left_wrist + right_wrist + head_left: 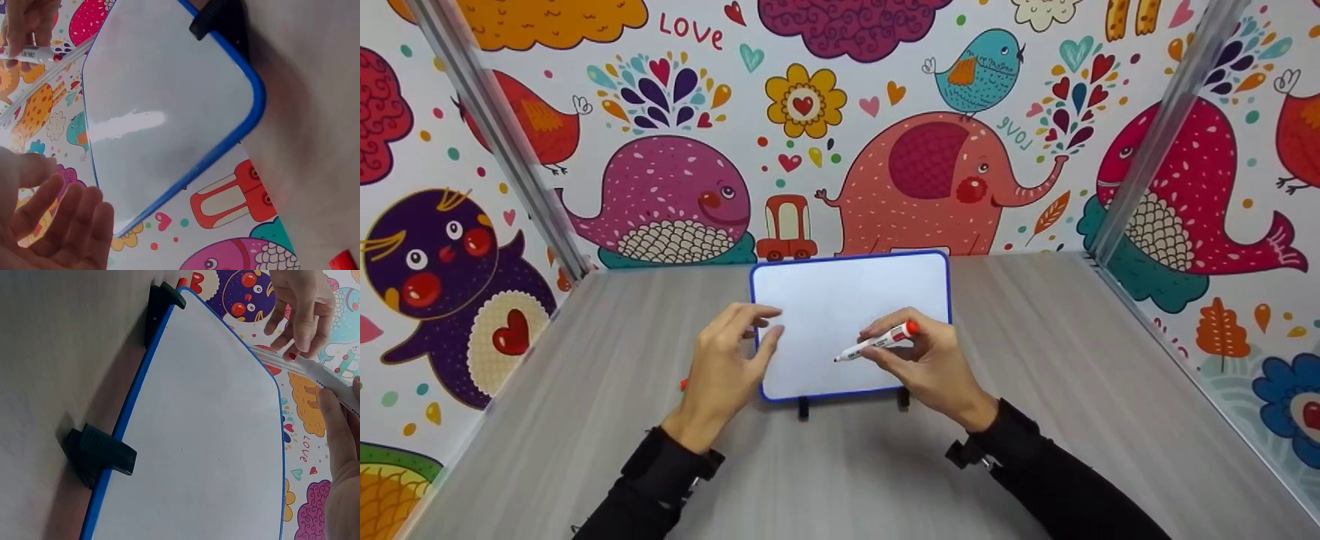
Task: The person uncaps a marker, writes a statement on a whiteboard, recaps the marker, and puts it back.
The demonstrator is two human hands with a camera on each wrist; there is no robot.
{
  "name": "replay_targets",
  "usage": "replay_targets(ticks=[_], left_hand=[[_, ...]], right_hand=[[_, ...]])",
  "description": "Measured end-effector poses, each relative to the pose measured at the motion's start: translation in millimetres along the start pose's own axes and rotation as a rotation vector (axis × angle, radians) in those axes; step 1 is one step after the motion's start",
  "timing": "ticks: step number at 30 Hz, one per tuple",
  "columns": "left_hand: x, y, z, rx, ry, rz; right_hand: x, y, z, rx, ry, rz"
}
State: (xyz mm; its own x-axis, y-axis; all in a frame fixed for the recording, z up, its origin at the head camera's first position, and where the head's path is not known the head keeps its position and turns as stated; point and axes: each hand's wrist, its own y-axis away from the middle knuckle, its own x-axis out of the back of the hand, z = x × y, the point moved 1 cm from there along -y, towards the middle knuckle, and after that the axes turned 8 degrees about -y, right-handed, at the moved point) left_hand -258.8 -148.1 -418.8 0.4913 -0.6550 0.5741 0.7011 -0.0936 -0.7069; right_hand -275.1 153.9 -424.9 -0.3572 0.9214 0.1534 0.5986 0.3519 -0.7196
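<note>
As shown by the head view, the board (817,307) is flanked by both hands, the left hand (726,361) placed between 8 and 9 o'clock of its centre, the right hand (937,356) near 4. The marker (877,343) is pinched by the right thumb and fingers in front of the board, its tip aimed at 8 o'clock. A red piece (684,385) is partly hidden at the left hand's 8 o'clock. "LOVE" is printed on the wall (750,165) at 11 o'clock from the board and repeated, reversed, near 1; the marker's print cannot be read. The forearms are angled in from about 8 and 4, and the left hand is kept unfilled, thumb parted from loosely bent fingers.

By the left wrist view, the marker is placed near 10 o'clock of the board, its tip seen as red. The left hand is shown between 7 and 8, the red piece near 4.

By the right wrist view, the marker is held between 2 and 3 o'clock, pointed at the left hand. Tilted "LOVE" can be read between 3 and 4; the board's edge is gripped by black clips (107,453) at 8 and 11.
</note>
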Motion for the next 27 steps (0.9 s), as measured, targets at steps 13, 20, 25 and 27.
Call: replay_targets(ticks=[13,20,25,27], left_hand=[[0.0,-1.8,-37.3,0.318,-0.015,-0.151],[-3.9,1.4,-44.9,0.332,0.027,-0.189],[-7.2,3.6,-47.6,0.33,0.052,-0.184],[-8.2,4.4,-48.1,0.336,0.071,-0.186]], right_hand=[[-8,-25.9,3,0.063,0.114,0.058],[-20,-40.3,8,0.09,0.143,0.072],[-29,-47.3,11,0.1,0.186,0.074],[-32,-50.4,12,0.103,0.208,0.079]])
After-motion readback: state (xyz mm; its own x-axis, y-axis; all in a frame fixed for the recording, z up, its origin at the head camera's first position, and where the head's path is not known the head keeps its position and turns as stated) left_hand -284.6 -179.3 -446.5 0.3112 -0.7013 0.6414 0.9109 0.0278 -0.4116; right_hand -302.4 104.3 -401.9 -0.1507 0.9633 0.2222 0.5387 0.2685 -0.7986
